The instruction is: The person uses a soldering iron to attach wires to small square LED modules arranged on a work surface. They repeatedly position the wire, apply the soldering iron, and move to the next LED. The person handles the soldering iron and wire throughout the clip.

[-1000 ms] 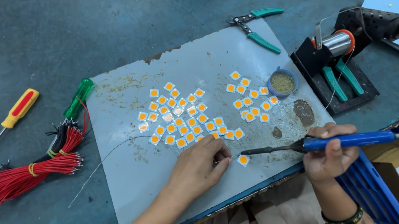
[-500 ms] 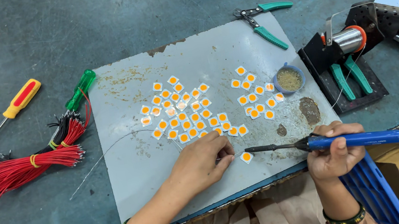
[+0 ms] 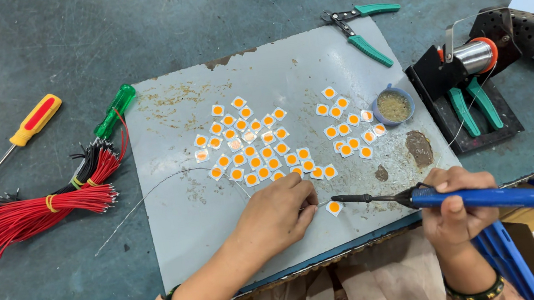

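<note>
The right hand [image 3: 456, 204] is closed around the blue handle of a soldering iron [image 3: 452, 197], held like a pen, with the dark metal tip reaching out to the left of the knuckles. Just under that tip lies one small square chip [image 3: 334, 208], white with a round orange centre, flat on the grey mat [image 3: 181, 230]. The left hand [image 3: 279, 214] rests on the mat just left of the chip, its fingertips pinched on the end of a thin solder wire [image 3: 156, 193] that trails away in a loose curve up and to the left of the hand.

The chip looks very light and thin, stiff but likely brittle, and easy to nudge out of place; it seems best steadied by its edges, clear of the orange face. The wire looks soft and bendable, so holding it close to its end gives control. The iron should be gripped only on the blue handle, since the tip is probably hot.

Beyond the left hand's fingers lie many more of the same chips [image 3: 250, 149], spread in two loose groups. Above the right hand sit a small round tin [image 3: 393, 106] and a black stand [image 3: 473, 99] carrying a spool. Well to the left of the left hand are a bundle of red wires [image 3: 35, 215] and two screwdrivers [image 3: 30, 126]; cutters [image 3: 361, 27] lie at the far edge of the mat.
</note>
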`<state>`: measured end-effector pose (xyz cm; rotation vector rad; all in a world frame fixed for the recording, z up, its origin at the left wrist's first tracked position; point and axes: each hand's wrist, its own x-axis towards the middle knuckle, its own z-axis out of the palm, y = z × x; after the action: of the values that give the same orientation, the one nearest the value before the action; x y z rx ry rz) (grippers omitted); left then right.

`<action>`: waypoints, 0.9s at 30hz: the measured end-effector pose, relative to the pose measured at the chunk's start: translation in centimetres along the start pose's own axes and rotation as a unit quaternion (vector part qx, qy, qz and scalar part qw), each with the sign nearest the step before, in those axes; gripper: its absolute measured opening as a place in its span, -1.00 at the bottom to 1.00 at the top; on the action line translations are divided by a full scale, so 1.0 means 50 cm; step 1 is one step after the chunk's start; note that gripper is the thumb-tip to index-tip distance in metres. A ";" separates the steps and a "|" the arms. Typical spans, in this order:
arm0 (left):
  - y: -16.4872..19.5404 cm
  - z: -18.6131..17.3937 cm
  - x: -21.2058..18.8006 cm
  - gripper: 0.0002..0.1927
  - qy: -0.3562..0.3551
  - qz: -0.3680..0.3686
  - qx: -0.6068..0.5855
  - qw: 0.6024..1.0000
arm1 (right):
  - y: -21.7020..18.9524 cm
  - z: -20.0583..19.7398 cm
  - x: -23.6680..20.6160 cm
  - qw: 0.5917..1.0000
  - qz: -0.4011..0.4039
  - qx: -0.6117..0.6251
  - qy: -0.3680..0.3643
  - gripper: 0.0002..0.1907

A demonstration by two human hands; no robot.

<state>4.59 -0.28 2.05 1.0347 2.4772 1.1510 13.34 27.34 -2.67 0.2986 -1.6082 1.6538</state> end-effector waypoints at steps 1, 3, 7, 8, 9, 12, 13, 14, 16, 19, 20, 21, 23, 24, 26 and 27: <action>-0.001 0.001 0.000 -0.89 0.003 0.004 0.001 1.000 | -0.004 0.002 0.004 1.000 -0.006 0.009 -0.012 -0.55; -0.002 0.002 0.000 -0.89 0.008 0.008 0.003 1.000 | -0.011 0.009 0.013 0.999 -0.027 0.005 -0.037 -0.57; -0.001 0.005 -0.001 -0.89 0.009 0.009 0.005 1.000 | -0.031 0.021 0.045 0.987 -0.102 -0.061 -0.103 -0.65; -0.001 0.005 0.000 -0.89 0.008 0.009 0.006 1.000 | -0.037 0.023 0.054 0.981 -0.125 -0.080 -0.123 -0.67; 0.000 0.005 -0.001 -0.89 0.009 0.010 0.005 1.000 | -0.046 0.023 0.062 0.976 -0.129 -0.091 -0.149 -0.67; 0.000 0.005 -0.003 -0.90 0.014 0.017 0.004 1.000 | -0.062 0.024 0.077 0.962 -0.141 -0.112 -0.205 -0.67; -0.001 0.005 -0.003 -0.90 0.016 0.021 0.005 1.000 | -0.063 0.025 0.078 0.960 -0.145 -0.112 -0.210 -0.67; -0.002 0.006 -0.004 -0.90 0.018 0.026 0.007 0.999 | -0.062 0.024 0.078 0.959 -0.149 -0.113 -0.215 -0.67; -0.004 0.008 -0.004 -0.90 0.016 0.022 0.006 1.000 | -0.058 0.023 0.070 0.965 -0.142 -0.116 -0.187 -0.68; -0.006 0.010 -0.004 -0.90 0.019 0.030 0.008 0.999 | -0.043 0.023 0.052 0.978 -0.135 -0.091 -0.131 -0.67; -0.007 0.009 -0.004 -0.89 0.023 0.036 0.012 0.999 | -0.037 0.024 0.047 0.982 -0.134 -0.075 -0.110 -0.66; -0.008 0.007 -0.003 -0.89 0.026 0.042 0.012 0.999 | -0.034 0.022 0.044 0.985 -0.122 -0.064 -0.101 -0.64; -0.007 0.005 -0.003 -0.89 0.029 0.054 0.010 0.998 | -0.035 0.015 0.042 0.991 -0.093 -0.043 -0.083 -0.61; -0.007 0.004 -0.003 -0.88 0.028 0.050 0.016 0.998 | -0.031 0.014 0.043 0.992 -0.092 -0.039 -0.077 -0.61; -0.005 0.005 -0.001 -0.87 0.023 0.044 0.023 0.999 | -0.029 0.012 0.043 0.993 -0.089 -0.036 -0.066 -0.61; -0.005 0.006 -0.001 -0.87 0.025 0.049 0.021 0.998 | -0.028 0.011 0.042 0.993 -0.089 -0.041 -0.066 -0.61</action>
<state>4.60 -0.25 1.66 1.1634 2.5258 1.1712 12.70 27.45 -0.14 0.5033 -1.6908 1.4544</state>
